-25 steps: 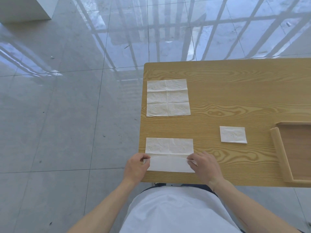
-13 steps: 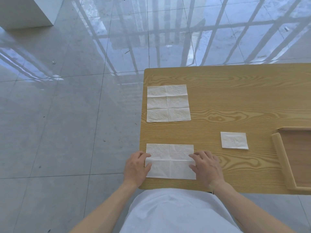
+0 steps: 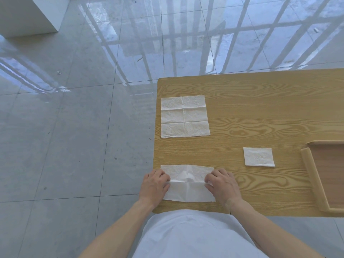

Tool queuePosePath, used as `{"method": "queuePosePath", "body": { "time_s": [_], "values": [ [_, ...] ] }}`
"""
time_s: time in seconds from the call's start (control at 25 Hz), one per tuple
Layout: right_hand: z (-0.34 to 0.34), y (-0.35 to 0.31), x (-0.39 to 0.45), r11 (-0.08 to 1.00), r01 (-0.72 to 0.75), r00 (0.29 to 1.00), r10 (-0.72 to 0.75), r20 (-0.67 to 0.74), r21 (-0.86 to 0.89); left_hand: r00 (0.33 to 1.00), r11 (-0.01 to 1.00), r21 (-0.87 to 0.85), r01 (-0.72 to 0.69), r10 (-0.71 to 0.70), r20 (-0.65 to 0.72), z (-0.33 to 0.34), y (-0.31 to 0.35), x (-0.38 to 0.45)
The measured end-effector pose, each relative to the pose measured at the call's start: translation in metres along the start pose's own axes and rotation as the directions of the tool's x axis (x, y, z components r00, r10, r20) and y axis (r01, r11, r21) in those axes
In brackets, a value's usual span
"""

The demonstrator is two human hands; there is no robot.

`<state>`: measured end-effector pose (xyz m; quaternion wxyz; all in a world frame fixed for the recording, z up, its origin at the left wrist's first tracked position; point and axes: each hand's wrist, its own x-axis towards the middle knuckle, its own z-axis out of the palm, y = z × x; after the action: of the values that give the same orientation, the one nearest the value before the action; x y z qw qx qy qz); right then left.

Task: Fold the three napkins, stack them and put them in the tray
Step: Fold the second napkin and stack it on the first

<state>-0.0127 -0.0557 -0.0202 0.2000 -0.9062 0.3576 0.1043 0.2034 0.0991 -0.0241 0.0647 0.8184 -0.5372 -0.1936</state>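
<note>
Fold the white paper napkin [image 3: 188,183] at the near edge of the light wooden table [image 3: 260,112] along its lengthwise crease. Your left hand [image 3: 153,185] pinches its left end and your right hand [image 3: 222,185] pinches its right end, fingers curled over the raised fold line. Keep both ends level, bring the edges into register, then press flat from the centre outward; the centre appears puckered and, by judgement, will crease crookedly if not smoothed.

The napkin lies directly between your hands, touching both. The unfolded white napkin [image 3: 184,116] lies farther away on the table, well apart. The small folded white napkin [image 3: 259,156] rests to your right, near the wooden tray [image 3: 312,175], which holds nothing in its visible part.
</note>
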Motion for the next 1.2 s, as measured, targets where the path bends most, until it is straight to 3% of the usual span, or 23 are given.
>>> {"method": "queuePosePath", "body": {
  "time_s": [0.2,0.44,0.96,1.08,1.2],
  "values": [
    [-0.005,0.005,0.002,0.999,-0.003,1.0,0.005,-0.027,0.046,1.0,1.0,-0.03,-0.007,0.006,-0.019,-0.004,-0.006,0.0],
    [-0.003,0.0,0.001,0.995,0.1,0.995,-0.1,-0.014,-0.007,1.0,0.997,-0.07,-0.018,0.019,0.009,-0.008,-0.012,-0.002],
    [-0.011,0.006,0.007,0.998,0.013,0.999,-0.015,0.035,0.055,0.997,0.996,-0.079,-0.036,0.03,-0.076,-0.011,-0.01,0.005],
    [-0.026,0.008,0.009,0.997,0.064,0.997,-0.061,-0.045,0.046,0.989,0.994,-0.082,-0.066,0.054,-0.139,-0.016,-0.01,0.009],
    [-0.038,0.01,0.009,0.991,0.132,0.958,-0.121,-0.262,0.025,0.963,0.989,-0.073,-0.125,0.103,-0.248,-0.025,-0.009,0.017]
  ]
}}
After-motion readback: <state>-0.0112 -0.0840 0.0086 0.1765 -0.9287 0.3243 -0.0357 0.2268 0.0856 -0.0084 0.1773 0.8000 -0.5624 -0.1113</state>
